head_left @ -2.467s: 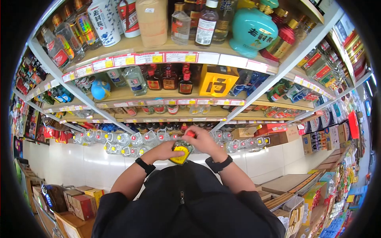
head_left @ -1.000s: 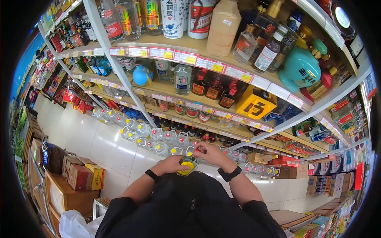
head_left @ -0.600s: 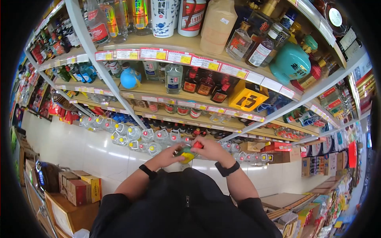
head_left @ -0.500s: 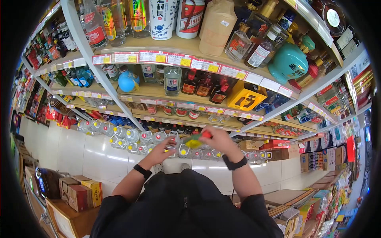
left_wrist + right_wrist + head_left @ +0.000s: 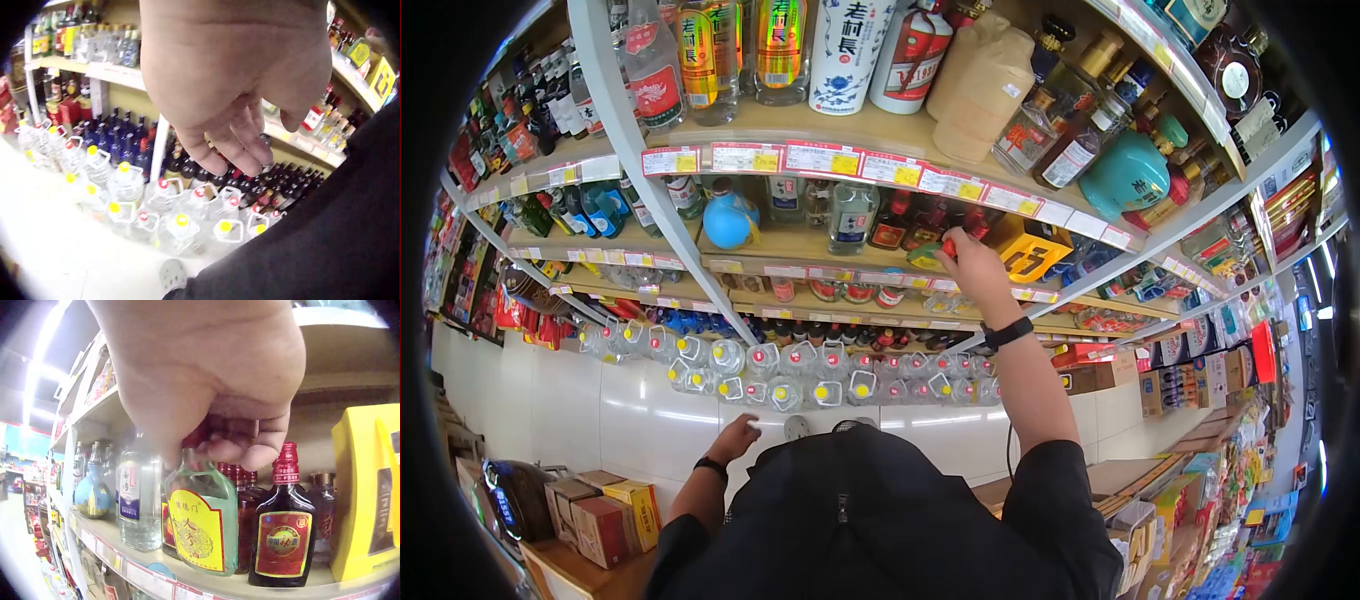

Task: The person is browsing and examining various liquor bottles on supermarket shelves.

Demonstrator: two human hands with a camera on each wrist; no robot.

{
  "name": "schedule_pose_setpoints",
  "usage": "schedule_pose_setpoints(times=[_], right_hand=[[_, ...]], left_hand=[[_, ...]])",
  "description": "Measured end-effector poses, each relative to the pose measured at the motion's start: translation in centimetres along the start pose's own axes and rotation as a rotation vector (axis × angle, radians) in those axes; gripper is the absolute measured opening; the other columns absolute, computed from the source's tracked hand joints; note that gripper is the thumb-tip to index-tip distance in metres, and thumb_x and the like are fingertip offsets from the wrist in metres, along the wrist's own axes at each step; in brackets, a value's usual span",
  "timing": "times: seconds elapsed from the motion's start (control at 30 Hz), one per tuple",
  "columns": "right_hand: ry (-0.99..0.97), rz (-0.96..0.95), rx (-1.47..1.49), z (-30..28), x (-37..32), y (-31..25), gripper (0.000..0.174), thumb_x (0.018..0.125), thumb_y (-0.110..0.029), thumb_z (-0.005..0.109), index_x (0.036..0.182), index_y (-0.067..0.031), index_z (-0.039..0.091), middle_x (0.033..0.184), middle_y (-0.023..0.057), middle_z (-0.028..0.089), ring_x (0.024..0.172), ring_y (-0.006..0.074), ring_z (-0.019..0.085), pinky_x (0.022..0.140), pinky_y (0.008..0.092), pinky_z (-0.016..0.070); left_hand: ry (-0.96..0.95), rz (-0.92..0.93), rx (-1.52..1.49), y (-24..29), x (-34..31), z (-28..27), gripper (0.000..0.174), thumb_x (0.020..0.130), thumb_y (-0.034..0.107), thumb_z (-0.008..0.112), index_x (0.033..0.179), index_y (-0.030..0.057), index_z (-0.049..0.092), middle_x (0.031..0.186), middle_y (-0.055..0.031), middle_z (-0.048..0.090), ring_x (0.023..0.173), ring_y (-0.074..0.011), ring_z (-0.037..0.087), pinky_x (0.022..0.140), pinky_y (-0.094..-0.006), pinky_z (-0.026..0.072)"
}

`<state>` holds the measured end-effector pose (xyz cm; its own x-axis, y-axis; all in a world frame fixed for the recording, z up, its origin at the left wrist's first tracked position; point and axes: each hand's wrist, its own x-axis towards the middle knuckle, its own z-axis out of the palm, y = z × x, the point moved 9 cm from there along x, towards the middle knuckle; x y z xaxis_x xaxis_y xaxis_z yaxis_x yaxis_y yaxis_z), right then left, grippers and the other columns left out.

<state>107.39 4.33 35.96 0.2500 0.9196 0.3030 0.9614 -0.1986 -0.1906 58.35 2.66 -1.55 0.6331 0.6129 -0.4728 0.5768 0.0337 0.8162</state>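
Well, the right hand (image 5: 215,372) grips a yellow-labelled bottle (image 5: 203,528) by its top at the shelf edge (image 5: 145,579), clear bottle (image 5: 140,503) left, dark bottle (image 5: 282,540) right; the left hand (image 5: 231,78) hangs loose.

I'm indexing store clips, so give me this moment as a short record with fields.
Right grip: holds yellow-labelled bottle by its top
Bottle position: over the shelf; contact unclear
Left of bottle, right wrist view: clear bottle
Right of bottle, same view: dark bottle, then yellow box
Left grip: holds nothing
Floor: yellow- or red-capped clear jugs
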Motion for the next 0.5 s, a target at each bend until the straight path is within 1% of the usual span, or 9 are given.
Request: schedule_pose_setpoints(times=[0.13, 0.17, 0.2, 0.27, 0.3, 0.33, 0.37, 0.43, 0.5], right_hand=[[-0.005, 0.036, -0.055, 1.5, 1.0, 0.5, 0.029, 0.085, -0.030, 0.067, 0.102, -0.0122, 0.053, 0.091, 0.0112, 0.065, 0.081, 0.0350, 0.065, 0.067, 0.0449, 0.0527], [-0.012, 0.056, -0.073, 1.5, 1.1, 0.5, 0.029, 0.084, -0.030, 0.067, 0.103, -0.0123, 0.053, 0.091, 0.0109, 0.064, 0.081, 0.0349, 0.065, 0.067, 0.0451, 0.0529], [-0.015, 0.071, -0.089, 1.4, 1.1, 0.4, 0.029, 0.084, -0.029, 0.067, 0.103, -0.0124, 0.053, 0.092, 0.0106, 0.064, 0.081, 0.0348, 0.065, 0.068, 0.0452, 0.0530], [-0.012, 0.083, -0.102, 1.7, 1.4, 0.1, 0.029, 0.084, -0.029, 0.067, 0.104, -0.0127, 0.054, 0.093, 0.0104, 0.065, 0.082, 0.0348, 0.066, 0.068, 0.0456, 0.0533], [-0.010, 0.080, -0.100, 2.0, 1.4, 0.3, 0.030, 0.084, -0.029, 0.067, 0.105, -0.0128, 0.054, 0.093, 0.0106, 0.065, 0.082, 0.0348, 0.066, 0.068, 0.0458, 0.0534], [-0.010, 0.075, -0.094, 2.2, 1.4, 0.4, 0.030, 0.084, -0.029, 0.067, 0.106, -0.0130, 0.054, 0.093, 0.0108, 0.065, 0.083, 0.0349, 0.066, 0.067, 0.0460, 0.0535], [-0.012, 0.082, -0.105, 2.3, 1.4, 0.5, 0.031, 0.084, -0.029, 0.067, 0.108, -0.0134, 0.055, 0.095, 0.0115, 0.066, 0.084, 0.0349, 0.066, 0.068, 0.0463, 0.0536], [-0.015, 0.102, -0.111, 2.7, 1.7, 1.1, 0.034, 0.085, -0.029, 0.066, 0.114, -0.0131, 0.056, 0.097, 0.0148, 0.067, 0.086, 0.0365, 0.066, 0.070, 0.0472, 0.0533], [-0.005, 0.112, -0.081, 3.4, 1.8, 2.0, 0.040, 0.086, -0.028, 0.065, 0.121, -0.0120, 0.056, 0.100, 0.0193, 0.067, 0.087, 0.0386, 0.065, 0.074, 0.0478, 0.0526]], left_hand=[[0.047, -0.176, -0.087, -9.3, -3.5, -1.1, 0.045, 0.087, 0.017, 0.063, 0.124, -0.0040, 0.049, 0.082, -0.0110, 0.068, 0.076, -0.0180, 0.066, 0.070, -0.0307, 0.0528], [0.076, -0.185, -0.037, -10.3, -4.6, -1.5, 0.045, 0.087, 0.016, 0.063, 0.124, -0.0047, 0.048, 0.080, -0.0108, 0.068, 0.073, -0.0179, 0.066, 0.068, -0.0301, 0.0531], [0.060, -0.275, -0.091, -12.6, -5.3, -1.4, 0.045, 0.087, 0.017, 0.064, 0.124, -0.0044, 0.049, 0.080, -0.0107, 0.068, 0.071, -0.0184, 0.066, 0.066, -0.0300, 0.0533], [-0.020, -0.430, -0.047, -13.3, -7.5, -1.4, 0.043, 0.088, 0.020, 0.064, 0.121, -0.0044, 0.051, 0.084, -0.0125, 0.069, 0.072, -0.0194, 0.067, 0.066, -0.0316, 0.0535], [-0.082, -0.411, -0.053, -14.3, -7.5, -1.3, 0.043, 0.089, 0.021, 0.065, 0.121, -0.0043, 0.051, 0.086, -0.0132, 0.069, 0.073, -0.0200, 0.068, 0.067, -0.0321, 0.0538], [-0.140, -0.396, -0.060, -17.4, -7.4, -0.5, 0.043, 0.089, 0.022, 0.065, 0.120, -0.0042, 0.052, 0.089, -0.0140, 0.070, 0.075, -0.0206, 0.068, 0.067, -0.0327, 0.0540], [-0.187, -0.236, -0.041, -20.7, -6.0, 0.6, 0.043, 0.089, 0.024, 0.066, 0.119, -0.0041, 0.053, 0.090, -0.0141, 0.070, 0.077, -0.0206, 0.069, 0.068, -0.0328, 0.0541], [-0.137, -0.319, 0.103, -19.4, -6.5, -1.0, 0.042, 0.089, 0.031, 0.065, 0.115, -0.0010, 0.058, 0.092, -0.0125, 0.070, 0.081, -0.0199, 0.069, 0.072, -0.0332, 0.0543], [-0.096, -0.373, 0.199, -15.5, -6.4, -2.9, 0.041, 0.088, 0.039, 0.063, 0.114, 0.0064, 0.062, 0.089, -0.0101, 0.071, 0.081, -0.0199, 0.069, 0.074, -0.0344, 0.0538]])
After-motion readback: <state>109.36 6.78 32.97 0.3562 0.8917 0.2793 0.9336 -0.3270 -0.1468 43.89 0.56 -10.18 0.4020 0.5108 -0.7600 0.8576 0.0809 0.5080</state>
